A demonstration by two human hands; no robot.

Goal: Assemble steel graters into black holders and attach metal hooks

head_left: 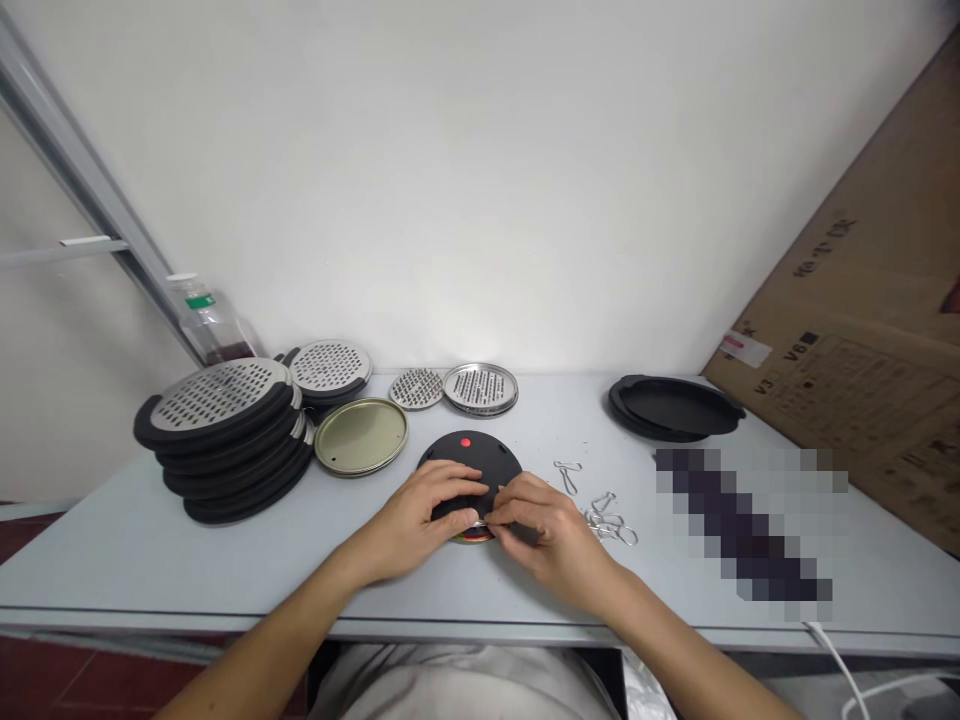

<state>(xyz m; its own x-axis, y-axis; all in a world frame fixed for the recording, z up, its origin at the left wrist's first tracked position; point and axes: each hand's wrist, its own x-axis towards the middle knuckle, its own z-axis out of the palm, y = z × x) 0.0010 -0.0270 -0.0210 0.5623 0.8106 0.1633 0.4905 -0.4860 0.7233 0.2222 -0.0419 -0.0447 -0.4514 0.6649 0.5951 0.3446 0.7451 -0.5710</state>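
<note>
A black round plate [491,455] with a red dot lies on the table in front of me, both hands over its near half. My left hand [435,505] holds it down, fingers across the top and thumb at the near edge. My right hand [540,520] is closed in a pinch there, on a small silvery wire clip [480,522] mostly hidden by the fingertips. A coloured rim, red and yellow-green, shows under the plate's near edge. Several loose wire clips [611,525] lie right of my right hand, with another clip group [568,476] farther back.
At left stand a tall stack of black-rimmed grater plates [225,440] and a shorter stack [330,368]. A gold-coloured lid [361,436], round metal grater discs [480,388] and black trays [675,408] are farther back. A cardboard box [847,330] leans at right, near a blurred-out patch.
</note>
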